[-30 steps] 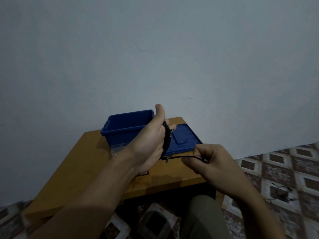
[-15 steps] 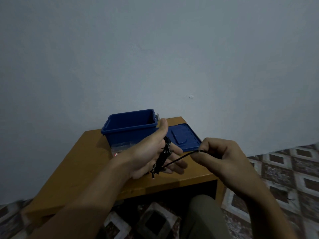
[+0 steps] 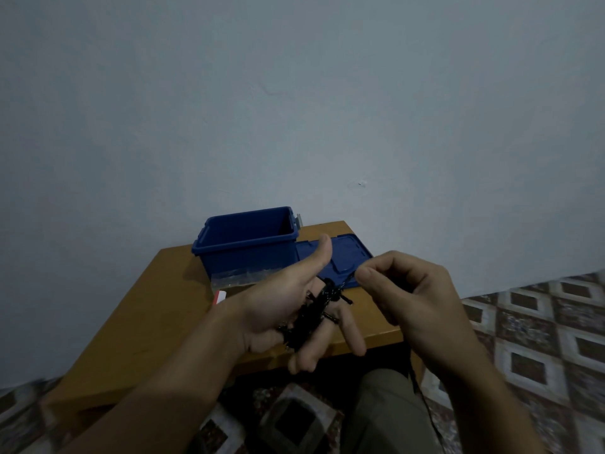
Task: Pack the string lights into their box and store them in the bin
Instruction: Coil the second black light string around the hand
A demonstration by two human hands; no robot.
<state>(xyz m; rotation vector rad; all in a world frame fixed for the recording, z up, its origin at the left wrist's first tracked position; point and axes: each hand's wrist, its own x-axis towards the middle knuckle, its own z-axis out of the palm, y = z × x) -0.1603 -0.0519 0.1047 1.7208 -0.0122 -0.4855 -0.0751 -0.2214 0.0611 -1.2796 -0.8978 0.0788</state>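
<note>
The string lights (image 3: 314,317) form a dark bundle wound crosswise around the fingers of the left hand (image 3: 278,303). This hand is held palm up above the front edge of the table (image 3: 157,309). Its fingers are extended and slightly spread, and the thumb points upward. One short strand leads from the top of the bundle up and to the right, to the right hand (image 3: 415,299). The right hand pinches this strand between thumb and forefinger; the remaining fingers are curled inward. A thin dark strand runs down from below the right hand along the trouser leg (image 3: 386,414).

Behind the hands, an open blue bin (image 3: 245,253) stands on the table against the wall. Its blue lid (image 3: 343,260) lies flat on the table, touching the bin's right side. A clear plastic bag (image 3: 235,277) lies against the bin's front wall. A small red-and-white item (image 3: 220,296) shows just beside the left wrist; it is mostly hidden. The floor (image 3: 537,332) has patterned tiles.
</note>
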